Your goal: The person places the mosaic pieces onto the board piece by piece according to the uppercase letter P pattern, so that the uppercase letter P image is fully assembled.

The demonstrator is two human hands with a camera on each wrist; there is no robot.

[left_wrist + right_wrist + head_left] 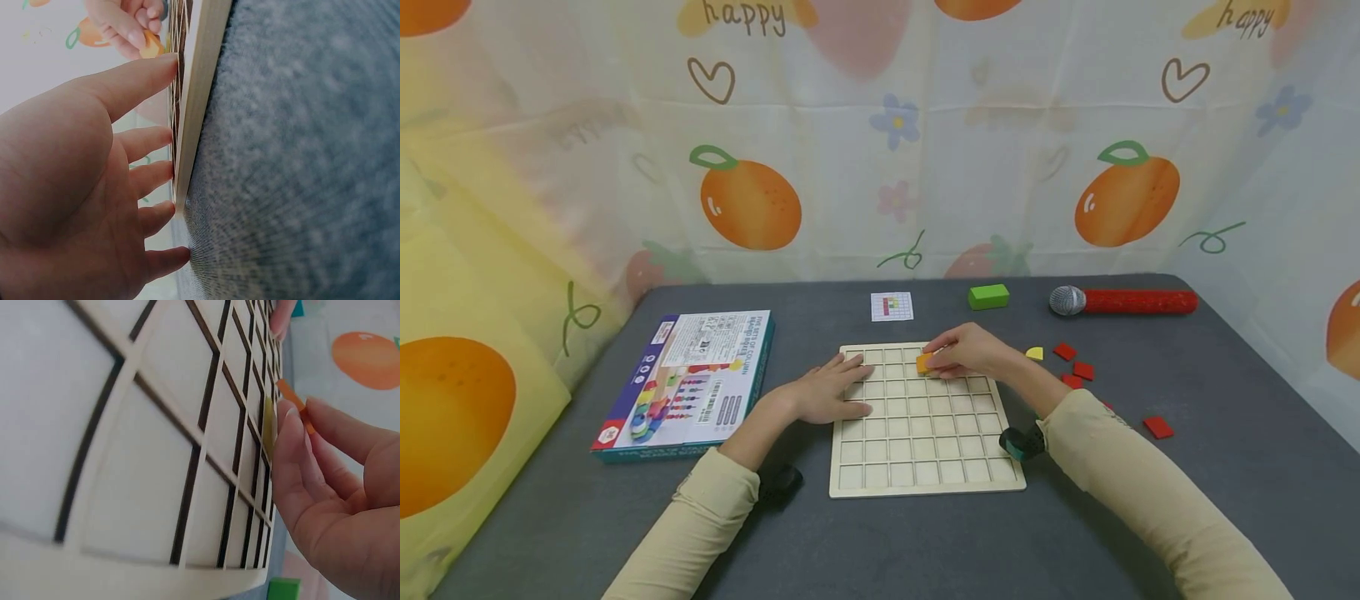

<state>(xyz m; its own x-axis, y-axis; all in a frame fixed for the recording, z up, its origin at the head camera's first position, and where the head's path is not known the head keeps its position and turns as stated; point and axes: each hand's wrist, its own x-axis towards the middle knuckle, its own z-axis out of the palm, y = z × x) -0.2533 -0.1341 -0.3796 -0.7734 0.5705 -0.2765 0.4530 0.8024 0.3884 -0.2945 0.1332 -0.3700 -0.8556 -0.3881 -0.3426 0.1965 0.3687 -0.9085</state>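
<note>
Right hand (966,350) of the person, in the head view, holds an orange tile (922,364) between thumb and fingers, over the far part of a wooden board (927,493). Left hand (820,393), with its fingers spread, rests at the left side of this board and covers some of it. To the left lies a flat printed box (688,387); behind the board are a small card (891,306), a green block (988,297) and a red microphone (1138,302) with grey head. On the right, red tiles (1158,427) and one yellow piece (1034,353) lie on the dark table (880,550). The orange tile looks small, and the fingers hide one part. The board is divided into square compartments (951,472) with pale floors.

In the left wrist view, the left fingers are almost straight and wide apart at the board's edge. Beyond the thumb, the orange tile is visible in the right hand.

In the right wrist view, the green block appears below the hand. The tile is thin and tilted; whether it touches the board, I cannot tell. Near the fingertips a yellow patch (269,428) shows by the compartments, but its nature is not clear.
</note>
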